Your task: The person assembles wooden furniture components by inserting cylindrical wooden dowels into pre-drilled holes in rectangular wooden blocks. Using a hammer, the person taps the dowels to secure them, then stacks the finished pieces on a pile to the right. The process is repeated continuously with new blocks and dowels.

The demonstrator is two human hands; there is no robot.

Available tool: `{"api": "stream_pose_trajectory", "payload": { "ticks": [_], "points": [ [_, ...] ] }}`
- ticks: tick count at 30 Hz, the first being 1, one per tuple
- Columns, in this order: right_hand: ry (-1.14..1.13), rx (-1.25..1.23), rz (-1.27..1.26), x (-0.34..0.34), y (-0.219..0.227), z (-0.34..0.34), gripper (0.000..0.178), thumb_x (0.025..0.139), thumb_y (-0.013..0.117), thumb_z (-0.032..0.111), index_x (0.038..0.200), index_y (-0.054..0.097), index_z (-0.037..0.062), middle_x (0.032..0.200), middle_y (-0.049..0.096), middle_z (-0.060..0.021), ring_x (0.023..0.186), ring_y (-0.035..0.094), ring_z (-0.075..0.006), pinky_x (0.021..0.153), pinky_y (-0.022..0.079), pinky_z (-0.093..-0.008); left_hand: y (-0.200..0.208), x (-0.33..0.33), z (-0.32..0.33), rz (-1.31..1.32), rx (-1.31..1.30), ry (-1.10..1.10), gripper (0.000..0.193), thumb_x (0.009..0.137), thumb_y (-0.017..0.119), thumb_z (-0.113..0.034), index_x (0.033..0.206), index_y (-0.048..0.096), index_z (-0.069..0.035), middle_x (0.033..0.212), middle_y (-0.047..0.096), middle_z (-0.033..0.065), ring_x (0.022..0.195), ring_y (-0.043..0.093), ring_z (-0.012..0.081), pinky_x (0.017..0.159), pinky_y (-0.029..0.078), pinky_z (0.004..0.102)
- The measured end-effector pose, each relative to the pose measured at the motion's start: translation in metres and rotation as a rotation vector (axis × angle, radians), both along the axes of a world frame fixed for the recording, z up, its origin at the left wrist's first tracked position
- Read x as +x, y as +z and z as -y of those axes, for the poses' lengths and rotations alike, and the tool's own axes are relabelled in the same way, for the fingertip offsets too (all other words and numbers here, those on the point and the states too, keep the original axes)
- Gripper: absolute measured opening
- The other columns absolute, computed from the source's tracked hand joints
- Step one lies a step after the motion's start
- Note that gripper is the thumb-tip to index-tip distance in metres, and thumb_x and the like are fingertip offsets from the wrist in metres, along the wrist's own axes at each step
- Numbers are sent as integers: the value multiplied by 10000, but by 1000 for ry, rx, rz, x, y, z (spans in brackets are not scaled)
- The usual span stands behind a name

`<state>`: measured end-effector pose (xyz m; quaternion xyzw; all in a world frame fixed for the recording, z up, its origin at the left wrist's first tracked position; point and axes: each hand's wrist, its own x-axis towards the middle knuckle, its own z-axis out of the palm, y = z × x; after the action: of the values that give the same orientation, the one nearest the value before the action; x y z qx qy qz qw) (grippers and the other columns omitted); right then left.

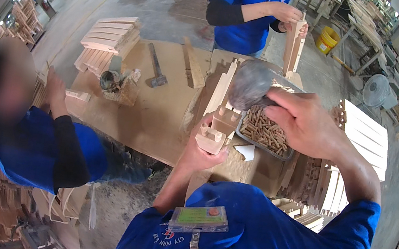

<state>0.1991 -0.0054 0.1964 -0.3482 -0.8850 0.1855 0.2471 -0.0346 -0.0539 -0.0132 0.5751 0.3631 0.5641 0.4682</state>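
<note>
My left hand point(204, 158) is wrapped round a pair of pale wooden rails point(210, 141), held upright with their ends facing up. Short dowels stick out of those ends. My right hand point(301, 121) grips a hammer point(251, 84), its dark head blurred just above the rails. Whether the head touches a dowel I cannot tell. Under my right hand, loose wooden dowels point(263, 130) fill a grey tray point(289, 154), partly covered by the hand and the hammer.
Cardboard covers the table point(132, 118), which bears another hammer point(157, 69), a wooden wedge-shaped piece point(194, 65), a glue pot point(109, 81) and a slat stack point(110, 36). More slats point(365, 139) stand right. One co-worker point(244, 13) holds a wooden piece point(293, 48) opposite; another point(48, 146) is at left.
</note>
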Motion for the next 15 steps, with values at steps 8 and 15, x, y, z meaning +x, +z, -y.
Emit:
{"api": "stream_pose_trajectory", "payload": {
  "ticks": [8,15],
  "points": [
    [57,-96,-112,-7,9,41,192,1044,642,182,1118,659,6,739,622,-119,613,644,-272,541,470,-405,1,-5,-6,-200,224,61,840,701,822,-35,1469,485,-3,1262,659,108,1163,631,189,1017,503,369],
    [120,-169,-35,-8,27,35,221,1060,617,214,1139,636,8,704,616,-137,577,642,-307,505,482,-416,-1,2,-3,-124,175,113,810,695,831,-46,1438,510,2,1242,664,104,1149,633,183,1003,510,368]
  ]
}}
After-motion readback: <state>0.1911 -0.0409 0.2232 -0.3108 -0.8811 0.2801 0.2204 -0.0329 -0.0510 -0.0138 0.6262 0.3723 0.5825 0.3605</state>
